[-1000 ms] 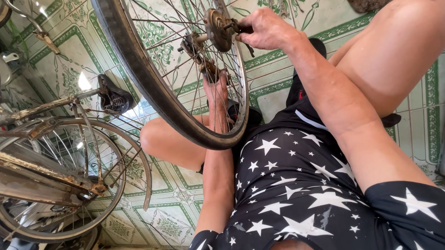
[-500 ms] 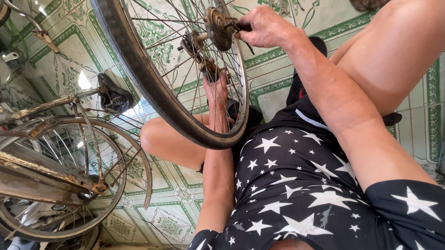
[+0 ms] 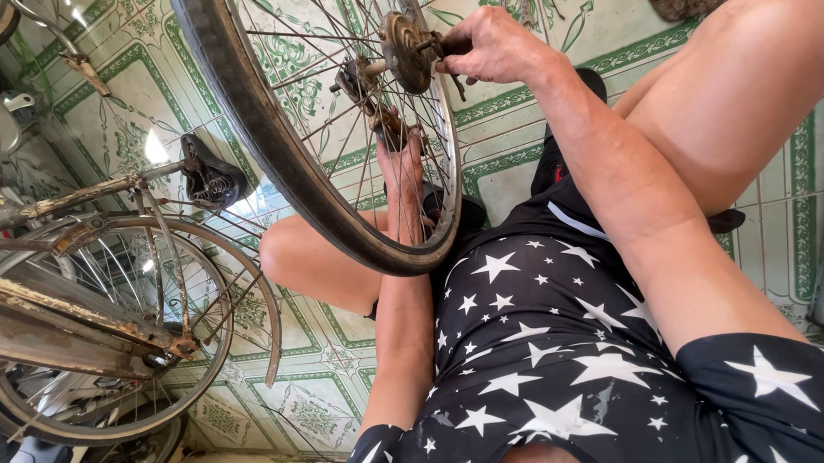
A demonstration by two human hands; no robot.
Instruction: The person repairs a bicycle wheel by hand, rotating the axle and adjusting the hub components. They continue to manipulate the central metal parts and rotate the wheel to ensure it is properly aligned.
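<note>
**Both hands at the hub of a loose bicycle wheel**

The person sits on the tiled floor (image 3: 519,155) with a bicycle wheel (image 3: 272,154) stood up between the knees, its tyre resting near the lap. The right hand (image 3: 492,46) is closed around the end of the axle, just beside the rusty sprocket (image 3: 404,49) on the near side of the hub; something dark and slim pokes out under the fingers, perhaps a small tool, though I cannot say for sure. The left hand (image 3: 401,172) comes up from below on the far side of the wheel, behind the spokes, fingertips at the hub. Whether it grips anything I cannot tell, since the spokes and the hub block the view.

As for how far things have got: the wheel is already out of any frame and is being worked at its centre. The sprocket sits in place on the axle, and the hub looks assembled rather than stripped, so my guess is that the job is somewhere in the middle. No loose nuts or parts show on the floor.

To one side stands an old rusty bicycle (image 3: 86,298), its saddle (image 3: 211,179) pointing toward the wheel. The top of the wheel is cut off by the edge of the view.
</note>
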